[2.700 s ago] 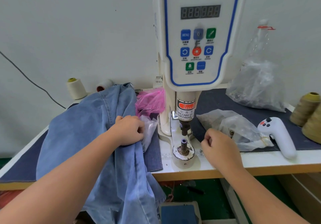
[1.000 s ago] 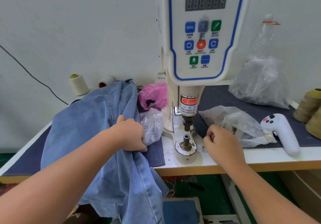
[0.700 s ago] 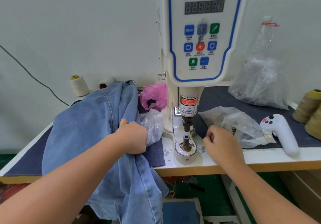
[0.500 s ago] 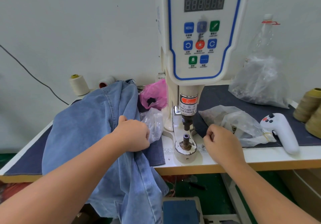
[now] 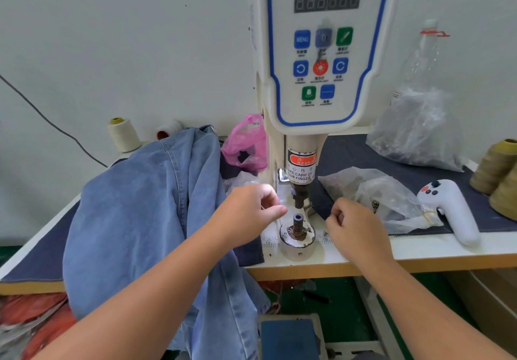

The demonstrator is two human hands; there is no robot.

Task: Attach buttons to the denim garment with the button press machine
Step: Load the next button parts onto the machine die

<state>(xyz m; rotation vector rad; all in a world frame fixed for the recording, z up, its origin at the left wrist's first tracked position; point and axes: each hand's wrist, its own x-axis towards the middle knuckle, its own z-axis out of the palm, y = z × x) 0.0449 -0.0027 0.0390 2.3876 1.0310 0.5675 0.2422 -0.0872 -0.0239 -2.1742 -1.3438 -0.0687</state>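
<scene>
Nearest: a blue pedal on the floor under the table edge, partly cut off by the frame.

Two bare forearms reach in from below. Left hand is raised just left of the press post, fingers curled, thumb and forefinger drawn together toward the post; blurred, so cannot tell whether they pinch anything. Right hand sits just right of the post, fingers curled inward in a loose fist; cannot tell whether it holds something small.

Denim garment lies heaped on the left half of the table, draped over the front edge and hanging down. Neither hand is on it.

Between the hands: the lower post of the button machine, standing on a round white base, with the dark upper punch directly above it and a gap between them. Nothing visible between them.

Right of the hands: a crumpled clear bag, then a white handheld controller.

Farther back: a pink bag beside the machine column, thread spools at the wall on the left, a larger clear bag and tan thread cones on the right.
</scene>
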